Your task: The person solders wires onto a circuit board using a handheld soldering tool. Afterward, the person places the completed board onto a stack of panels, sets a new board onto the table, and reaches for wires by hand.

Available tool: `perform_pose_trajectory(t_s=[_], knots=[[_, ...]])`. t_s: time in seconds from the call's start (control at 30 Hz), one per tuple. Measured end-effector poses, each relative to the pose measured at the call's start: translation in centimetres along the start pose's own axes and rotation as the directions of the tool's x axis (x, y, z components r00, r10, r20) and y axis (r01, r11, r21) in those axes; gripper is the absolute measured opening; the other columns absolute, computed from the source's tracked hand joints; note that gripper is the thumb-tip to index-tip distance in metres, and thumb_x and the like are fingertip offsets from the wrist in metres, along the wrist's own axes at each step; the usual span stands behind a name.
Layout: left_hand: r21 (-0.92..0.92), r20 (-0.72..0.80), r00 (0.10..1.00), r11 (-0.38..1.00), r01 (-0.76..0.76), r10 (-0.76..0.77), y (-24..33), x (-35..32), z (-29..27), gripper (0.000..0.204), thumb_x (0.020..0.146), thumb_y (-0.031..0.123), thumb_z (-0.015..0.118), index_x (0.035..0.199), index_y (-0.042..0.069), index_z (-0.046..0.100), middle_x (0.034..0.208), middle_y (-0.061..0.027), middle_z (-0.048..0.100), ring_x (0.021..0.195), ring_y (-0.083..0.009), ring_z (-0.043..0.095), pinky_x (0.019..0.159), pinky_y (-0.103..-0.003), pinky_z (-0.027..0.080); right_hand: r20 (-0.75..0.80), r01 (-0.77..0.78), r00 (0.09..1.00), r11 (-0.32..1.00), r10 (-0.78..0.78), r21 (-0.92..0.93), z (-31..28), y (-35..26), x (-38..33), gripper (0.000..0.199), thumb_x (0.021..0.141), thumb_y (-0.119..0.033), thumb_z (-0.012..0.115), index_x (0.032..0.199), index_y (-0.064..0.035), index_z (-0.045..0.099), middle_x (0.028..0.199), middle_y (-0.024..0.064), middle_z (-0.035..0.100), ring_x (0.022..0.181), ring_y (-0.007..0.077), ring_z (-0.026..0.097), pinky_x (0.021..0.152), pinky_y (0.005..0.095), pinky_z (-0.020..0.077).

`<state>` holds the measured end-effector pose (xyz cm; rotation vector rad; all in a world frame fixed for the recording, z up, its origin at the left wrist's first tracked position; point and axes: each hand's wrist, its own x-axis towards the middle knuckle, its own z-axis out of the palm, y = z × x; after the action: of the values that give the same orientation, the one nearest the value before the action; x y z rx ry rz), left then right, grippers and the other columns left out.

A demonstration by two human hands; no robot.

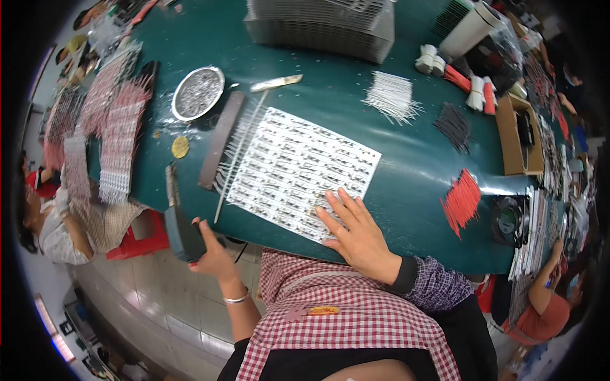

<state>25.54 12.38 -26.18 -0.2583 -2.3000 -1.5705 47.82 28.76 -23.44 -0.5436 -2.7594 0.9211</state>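
My left hand (216,253) grips the dark green handle of a soldering gun (180,223), held past the table's near edge with its metal tip pointing away from me. A white circuit board panel (305,168) covered in rows of small dark parts lies tilted on the table. Flat on its near right corner rests my right hand (359,235), fingers spread. Along the panel's left side run a thin pale rod (240,157) and a row of short wires, beside a brown bar (222,140).
A bowl of metallic bits (198,93) and a yellow round piece (180,147) sit left. White (391,96), black (453,126) and red wires (461,200) lie right, near a cardboard box (520,134). Behind stands a translucent rack (321,28). Wired panels (121,140) lie far left; co-workers sit both sides.
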Motion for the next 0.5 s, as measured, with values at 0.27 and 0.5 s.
perform_pose_trajectory(t_s=[0.27,0.5], knots=[[-0.198,0.096,0.995,0.979,0.037,-0.019,4.2,0.8,-0.2,0.025,0.091,-0.003,0.062,0.114,-0.013,0.057,0.104,-0.0161,0.066,0.089,-0.0209,0.066,0.081,-0.034,0.059,-0.002,-0.028,1.000,0.995,0.028,-0.099,-0.7,1.0,-1.3,0.083,0.080,-0.029,0.073,0.147,-0.0001,0.033,0.155,0.0219,0.026,0.144,0.0372,0.027,0.114,0.0490,0.0292],[-0.416,0.227,0.968,0.889,0.194,-0.105,6.3,0.7,2.5,0.031,0.087,-0.008,0.064,0.116,-0.012,0.056,0.116,-0.0177,0.061,0.098,-0.0243,0.067,0.085,-0.036,0.059,-0.042,-0.103,0.994,0.983,0.098,-0.154,-0.7,-0.6,-2.3,0.079,0.079,-0.031,0.074,0.142,0.0024,0.041,0.150,0.0223,0.036,0.140,0.0348,0.035,0.109,0.0465,0.0364]])
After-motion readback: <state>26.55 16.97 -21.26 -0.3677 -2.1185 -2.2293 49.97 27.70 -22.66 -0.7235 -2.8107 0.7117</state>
